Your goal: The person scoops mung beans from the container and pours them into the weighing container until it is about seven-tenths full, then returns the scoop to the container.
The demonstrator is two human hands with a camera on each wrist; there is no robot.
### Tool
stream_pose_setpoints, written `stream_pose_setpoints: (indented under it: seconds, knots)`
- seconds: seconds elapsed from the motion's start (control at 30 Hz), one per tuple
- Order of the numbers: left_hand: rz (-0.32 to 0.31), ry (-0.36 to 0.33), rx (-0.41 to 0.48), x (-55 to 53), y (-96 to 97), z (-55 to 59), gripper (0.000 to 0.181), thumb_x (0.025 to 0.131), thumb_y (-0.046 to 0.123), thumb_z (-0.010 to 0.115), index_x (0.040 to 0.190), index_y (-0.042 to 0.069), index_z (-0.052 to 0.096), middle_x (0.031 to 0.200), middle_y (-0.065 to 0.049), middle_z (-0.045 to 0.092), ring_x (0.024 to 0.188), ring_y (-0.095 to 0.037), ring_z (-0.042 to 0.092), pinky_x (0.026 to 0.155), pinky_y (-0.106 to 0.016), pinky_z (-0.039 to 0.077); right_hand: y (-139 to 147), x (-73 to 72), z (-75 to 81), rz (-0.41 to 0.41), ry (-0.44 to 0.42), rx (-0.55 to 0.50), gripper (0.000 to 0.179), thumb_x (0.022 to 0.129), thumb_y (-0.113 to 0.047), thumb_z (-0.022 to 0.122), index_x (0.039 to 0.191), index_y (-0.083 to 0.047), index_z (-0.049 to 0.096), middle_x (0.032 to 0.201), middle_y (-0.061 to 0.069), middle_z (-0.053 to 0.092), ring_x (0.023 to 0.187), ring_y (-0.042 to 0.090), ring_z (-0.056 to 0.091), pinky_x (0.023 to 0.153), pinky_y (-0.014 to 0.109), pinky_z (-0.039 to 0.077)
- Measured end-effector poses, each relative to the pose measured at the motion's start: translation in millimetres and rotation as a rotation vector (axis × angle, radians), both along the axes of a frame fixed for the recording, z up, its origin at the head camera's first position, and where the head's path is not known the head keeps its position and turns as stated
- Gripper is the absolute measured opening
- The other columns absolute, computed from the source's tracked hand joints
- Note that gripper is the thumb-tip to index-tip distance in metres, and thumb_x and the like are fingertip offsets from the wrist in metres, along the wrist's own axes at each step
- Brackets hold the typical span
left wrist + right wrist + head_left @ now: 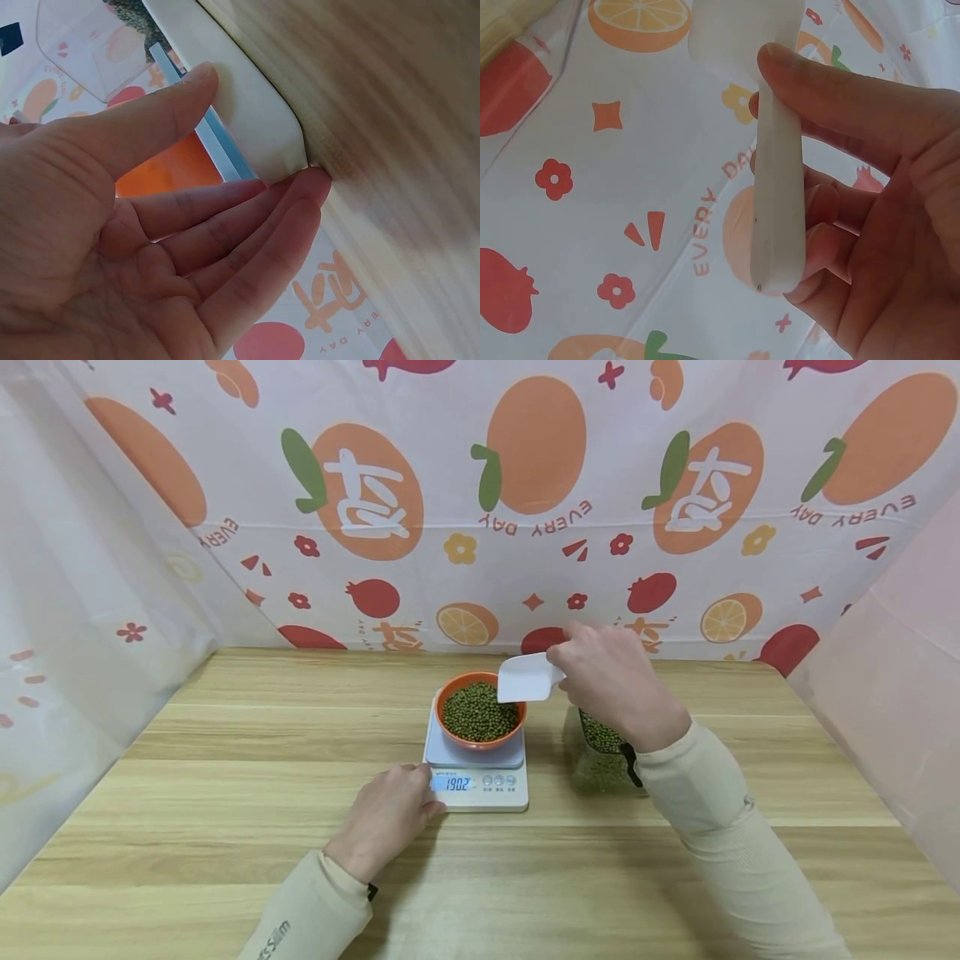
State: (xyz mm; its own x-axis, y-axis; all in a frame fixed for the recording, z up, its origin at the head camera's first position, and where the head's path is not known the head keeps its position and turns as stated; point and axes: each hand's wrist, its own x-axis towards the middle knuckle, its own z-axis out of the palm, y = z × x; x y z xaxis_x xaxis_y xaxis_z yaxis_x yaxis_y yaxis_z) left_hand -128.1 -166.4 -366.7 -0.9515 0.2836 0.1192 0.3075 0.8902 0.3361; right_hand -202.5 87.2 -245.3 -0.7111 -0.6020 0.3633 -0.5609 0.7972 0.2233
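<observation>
An orange bowl [480, 746] filled with green mung beans [480, 712] sits on a white kitchen scale [491, 799], whose lit display reads 190.2. My left hand [390, 810] is at the scale's front left corner; in the left wrist view its thumb and fingers grip the scale's edge [251, 112]. My right hand [618, 681] holds a white scoop [525, 678] by its handle [778, 202], fingers curled round it. The scoop's blade tilts down over the bowl's right rim, overlapping the beans in the head view.
A clear container [600, 772] of green mung beans stands right of the scale, partly hidden under my right wrist. All this stands on a wooden table [300, 718], with a fruit-patterned curtain [450, 460] behind it.
</observation>
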Motion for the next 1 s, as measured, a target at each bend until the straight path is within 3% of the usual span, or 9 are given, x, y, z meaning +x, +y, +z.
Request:
stream_pose_setpoints:
  seconds: [0.43,0.77,1.0]
  knots:
    - [0.007,-0.008,-0.002,0.6,0.4,0.8,0.024,0.078,0.009,0.088,0.083,0.000,0.066,0.069,-0.005,0.058,0.059,-0.015,0.048,0.050,-0.032,0.044,15.0,2.7,-0.1,-0.041,-0.082,-0.077,0.015,0.079,-0.005,0.084,0.093,-0.007,0.079,0.082,0.010,0.065,0.069,0.028,0.061,0.053,0.043,0.052]
    - [0.009,-0.006,-0.007,0.0,0.6,0.9,0.025,0.078,0.009,0.088,0.079,0.002,0.064,0.068,-0.004,0.057,0.058,-0.015,0.048,0.050,-0.032,0.044,27.7,6.0,-3.6,-0.048,-0.071,-0.082,0.019,0.076,-0.007,0.089,0.091,-0.006,0.078,0.083,0.010,0.064,0.074,0.028,0.062,0.057,0.041,0.054]
    - [0.012,-0.010,-0.009,-0.3,0.7,1.0,0.025,0.078,0.009,0.088,0.080,0.001,0.064,0.069,-0.005,0.058,0.058,-0.015,0.049,0.050,-0.032,0.045,36.0,9.5,-6.8,-0.056,-0.036,-0.099,0.022,0.073,-0.008,0.091,0.090,-0.007,0.077,0.081,0.008,0.062,0.066,0.027,0.059,0.050,0.039,0.049]
